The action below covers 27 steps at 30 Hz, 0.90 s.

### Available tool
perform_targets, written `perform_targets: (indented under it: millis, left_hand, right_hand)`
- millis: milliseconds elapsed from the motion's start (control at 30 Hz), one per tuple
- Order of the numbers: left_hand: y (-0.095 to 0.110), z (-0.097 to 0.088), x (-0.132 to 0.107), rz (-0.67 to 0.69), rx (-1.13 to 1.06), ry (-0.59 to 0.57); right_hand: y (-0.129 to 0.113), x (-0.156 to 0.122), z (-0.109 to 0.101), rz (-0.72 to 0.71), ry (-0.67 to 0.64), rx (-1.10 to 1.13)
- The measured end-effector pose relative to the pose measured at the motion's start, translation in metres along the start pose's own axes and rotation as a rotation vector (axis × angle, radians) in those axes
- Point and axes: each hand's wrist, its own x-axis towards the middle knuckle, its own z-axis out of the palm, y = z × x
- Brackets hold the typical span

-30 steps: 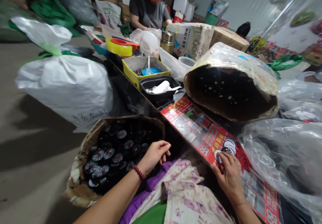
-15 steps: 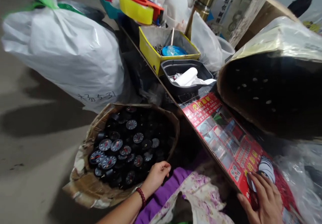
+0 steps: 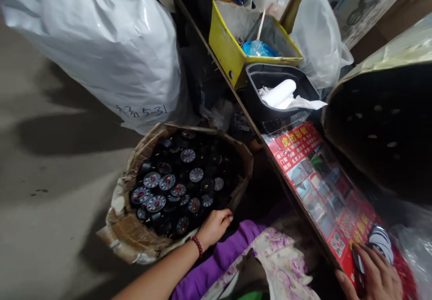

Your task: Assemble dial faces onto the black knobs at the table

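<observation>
Where the floor runs off to the left, a big white sack (image 3: 101, 43) with handwriting on it stands behind a torn cardboard box (image 3: 130, 232) packed with small black dial gauges (image 3: 168, 183), faces up. At the near right rim of that box rests the person's left hand (image 3: 214, 226), a red bead bracelet (image 3: 197, 246) on the wrist. Its grip is curled loosely inward, and I cannot tell whether anything sits inside the fingers. Purple cloth (image 3: 226, 257) and a floral cloth (image 3: 283, 264) lie just beside it, below the tabletop (image 3: 236, 95) edge.

Up on the tabletop, a yellow box (image 3: 226, 48) stands at the far end, touching a black tray (image 3: 256, 97) that holds a white roll (image 3: 278, 92). A red printed sheet (image 3: 303, 156) lies flat nearer in, with a large cardboard drum (image 3: 381, 61) on its side beyond it. At the lower right, the right hand (image 3: 380, 275) lies with its grip spread wide, fingertips (image 3: 366, 251) pressing on a small stack of white discs (image 3: 381, 239) that sits on the red sheet. Nothing is clasped.
</observation>
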Motion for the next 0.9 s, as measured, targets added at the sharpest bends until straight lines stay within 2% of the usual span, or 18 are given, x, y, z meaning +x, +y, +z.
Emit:
perform_targets:
  millis: [167, 400, 600, 900]
  left_hand:
    - [0.006, 0.001, -0.004, 0.042, 0.080, 0.031]
    - [0.009, 0.006, -0.008, 0.072, 0.159, 0.056]
    - [0.005, 0.007, -0.001, 0.008, 0.154, 0.016]
    - [-0.003, 0.007, 0.004, -0.007, 0.105, -0.036]
  right_hand:
    - [-0.005, 0.000, 0.001, 0.037, 0.048, -0.038]
    - [-0.005, -0.002, 0.000, 0.063, 0.027, -0.043]
    - [-0.004, -0.002, 0.000, 0.069, -0.023, -0.020]
    - [-0.004, -0.001, -0.001, 0.023, -0.049, -0.039]
